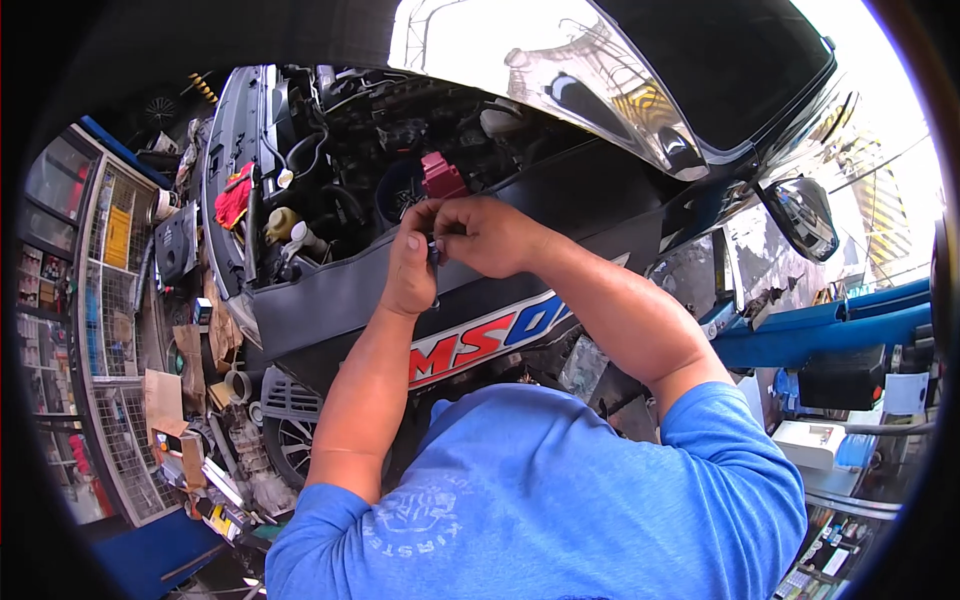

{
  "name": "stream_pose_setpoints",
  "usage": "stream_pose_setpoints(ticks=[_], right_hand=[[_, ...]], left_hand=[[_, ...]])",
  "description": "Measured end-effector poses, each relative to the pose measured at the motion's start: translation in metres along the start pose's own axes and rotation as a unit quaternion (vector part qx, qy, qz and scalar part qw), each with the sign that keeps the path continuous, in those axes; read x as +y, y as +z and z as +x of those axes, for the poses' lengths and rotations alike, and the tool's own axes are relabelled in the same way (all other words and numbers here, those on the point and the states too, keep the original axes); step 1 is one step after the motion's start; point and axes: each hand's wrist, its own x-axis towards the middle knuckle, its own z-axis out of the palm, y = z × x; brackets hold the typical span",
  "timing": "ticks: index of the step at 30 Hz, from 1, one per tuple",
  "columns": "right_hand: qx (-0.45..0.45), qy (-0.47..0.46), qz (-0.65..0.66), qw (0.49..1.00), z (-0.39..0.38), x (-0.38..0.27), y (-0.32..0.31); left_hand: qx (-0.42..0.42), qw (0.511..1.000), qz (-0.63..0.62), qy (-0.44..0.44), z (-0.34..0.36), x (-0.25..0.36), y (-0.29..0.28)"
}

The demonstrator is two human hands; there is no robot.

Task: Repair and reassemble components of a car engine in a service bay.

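Observation:
Both my hands meet above the front fender of a car with its hood raised. My left hand [408,270] is closed, its thumb and fingers around a small dark part [433,256] whose kind I cannot make out. Fingers curled, my right hand [492,236] pinches at the same piece from the right. Just beyond the knuckles, a red blocky object [442,176] sits at the edge of the engine bay [360,130]. Under my wrists a black fender cover [330,295] with large red and blue lettering drapes over the car's side.
A red cloth [234,197] lies on the car's front edge. Left of the car stand mesh-door shelves [120,300], with cardboard and loose parts on the floor. A side mirror [800,218] juts out at right, near a blue beam [830,330]. A wheel [288,435] is below the fender.

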Motion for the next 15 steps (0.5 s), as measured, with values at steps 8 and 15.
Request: stream_pose_setpoints(ticks=[8,15], right_hand=[[0.007,0.107,-0.078,0.991,-0.006,-0.029,0.004],[-0.010,0.140,-0.120,0.983,-0.014,-0.062,0.002]], left_hand=[[-0.039,0.999,-0.017,0.001,-0.013,-0.004,-0.001],[-0.060,0.996,-0.060,-0.013,-0.024,-0.013,-0.004]])
